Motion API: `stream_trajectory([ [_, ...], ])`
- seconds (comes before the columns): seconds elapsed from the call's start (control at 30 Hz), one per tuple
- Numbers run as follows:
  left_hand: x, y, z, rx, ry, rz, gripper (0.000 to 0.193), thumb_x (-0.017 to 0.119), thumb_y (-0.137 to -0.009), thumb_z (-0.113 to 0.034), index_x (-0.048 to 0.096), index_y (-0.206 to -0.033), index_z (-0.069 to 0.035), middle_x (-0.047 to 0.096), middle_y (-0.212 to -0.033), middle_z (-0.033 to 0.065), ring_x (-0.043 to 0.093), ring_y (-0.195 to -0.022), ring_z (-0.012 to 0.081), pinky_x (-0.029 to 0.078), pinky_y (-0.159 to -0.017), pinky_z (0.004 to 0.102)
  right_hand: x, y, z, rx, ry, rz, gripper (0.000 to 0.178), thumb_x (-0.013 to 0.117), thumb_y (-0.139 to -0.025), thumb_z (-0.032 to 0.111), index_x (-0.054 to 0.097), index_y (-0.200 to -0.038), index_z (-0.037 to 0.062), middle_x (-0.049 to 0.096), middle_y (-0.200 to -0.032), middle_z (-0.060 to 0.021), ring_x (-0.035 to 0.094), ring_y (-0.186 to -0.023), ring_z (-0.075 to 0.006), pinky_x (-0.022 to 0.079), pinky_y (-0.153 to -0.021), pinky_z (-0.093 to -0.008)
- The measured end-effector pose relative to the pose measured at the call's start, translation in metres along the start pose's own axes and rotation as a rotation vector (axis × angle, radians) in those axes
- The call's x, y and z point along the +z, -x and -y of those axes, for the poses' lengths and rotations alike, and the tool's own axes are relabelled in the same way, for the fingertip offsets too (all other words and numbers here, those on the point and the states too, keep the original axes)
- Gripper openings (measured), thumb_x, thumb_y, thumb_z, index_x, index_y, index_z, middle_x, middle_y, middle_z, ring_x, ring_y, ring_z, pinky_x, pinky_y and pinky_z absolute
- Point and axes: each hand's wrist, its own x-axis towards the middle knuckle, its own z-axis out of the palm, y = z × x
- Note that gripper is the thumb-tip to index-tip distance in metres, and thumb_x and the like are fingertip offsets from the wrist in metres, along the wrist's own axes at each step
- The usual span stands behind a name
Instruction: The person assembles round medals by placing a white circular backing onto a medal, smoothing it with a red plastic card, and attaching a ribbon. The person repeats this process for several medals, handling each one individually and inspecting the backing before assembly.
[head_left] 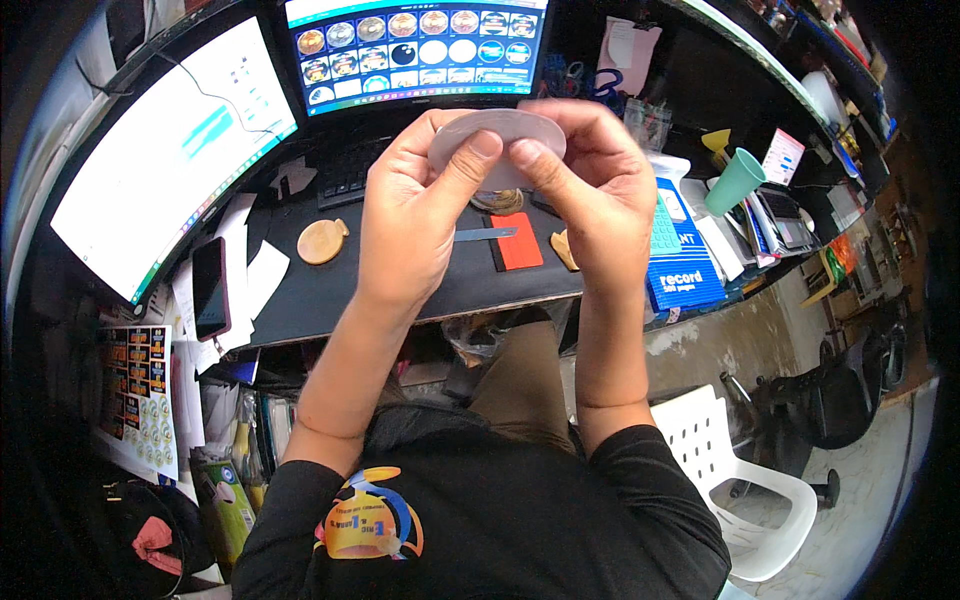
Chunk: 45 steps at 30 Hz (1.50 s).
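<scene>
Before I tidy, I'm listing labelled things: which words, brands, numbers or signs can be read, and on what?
I won't copy the wording; its places:
Blue book: legible white lettering, partly covered.
Black shirt: lettering on a colourful print, legible.
Sticker sheet, green package, monitors: too small or blurred to read.
Pale grey disc: no lettering visible.

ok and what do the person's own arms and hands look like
The left hand and right hand are ungloved, with bare wrists. The forearms are uncovered up to the short black sleeves of a T-shirt with a yellow, orange and blue graphic on its front.
</scene>
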Motion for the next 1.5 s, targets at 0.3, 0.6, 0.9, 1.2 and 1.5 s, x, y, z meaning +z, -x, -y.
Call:
stream_trajectory([
  [0.3,-0.068,0.03,0.033,0.024,-0.254,-0.381,0.018,0.064,-0.094,-0.016,0.07,-0.096,0.001,0.068,-0.096,0.005,0.061,-0.083,0.0084,0.049,-0.078,0.0244,-0.009,0.029,-0.052,0.15,-0.013,-0.184,0.012,0.075,-0.083,0.006,0.065,-0.076,0.0053,0.063,-0.075,0.0018,0.055,-0.07,-0.0051,0.043,-0.065,-0.0203],
  [0.6,-0.14,0.079,0.051,-0.443,-1.539,0.246,0.093,0.085,-0.062,-0.039,0.046,-0.142,-0.012,0.065,-0.113,0.0202,0.059,-0.108,0.0351,0.041,-0.096,0.045,-0.052,0.07,-0.1,0.425,0.21,-0.138,0.01,0.076,-0.083,0.01,0.069,-0.081,0.0027,0.066,-0.076,0.0005,0.055,-0.069,-0.0052,0.044,-0.067,-0.0214],
  [0.9,-0.134,0.088,0.06,-0.224,-1.439,0.112,0.097,0.087,-0.057,-0.027,0.04,-0.142,-0.016,0.06,-0.114,0.015,0.057,-0.112,0.0319,0.038,-0.099,0.0456,-0.016,0.097,-0.153,0.757,-0.098,-0.121,0.017,0.069,-0.087,0.008,0.066,-0.098,-0.0047,0.068,-0.095,-0.0065,0.062,-0.085,-0.0135,0.048,-0.081,-0.0272],
  [1.2,-0.098,0.072,0.04,-0.041,-1.251,0.094,0.099,0.088,-0.059,-0.015,0.04,-0.146,-0.017,0.053,-0.121,0.0105,0.058,-0.106,0.0255,0.051,-0.082,0.0349,-0.001,0.069,-0.132,0.627,-0.009,-0.088,0.012,0.071,-0.087,0.012,0.067,-0.088,0.0014,0.064,-0.076,-0.0003,0.051,-0.063,-0.0059,0.038,-0.059,-0.0208],
  [1.5,-0.074,0.014,-0.008,-0.107,-0.474,-0.09,0.031,0.075,-0.083,-0.01,0.068,-0.112,0.0,0.069,-0.091,0.0052,0.064,-0.079,0.0096,0.054,-0.066,0.0227,0.01,0.018,-0.054,0.24,0.053,-0.075,0.016,0.072,-0.088,0.014,0.067,-0.091,-0.0017,0.068,-0.08,-0.0027,0.059,-0.069,-0.0052,0.047,-0.062,-0.0196],
])
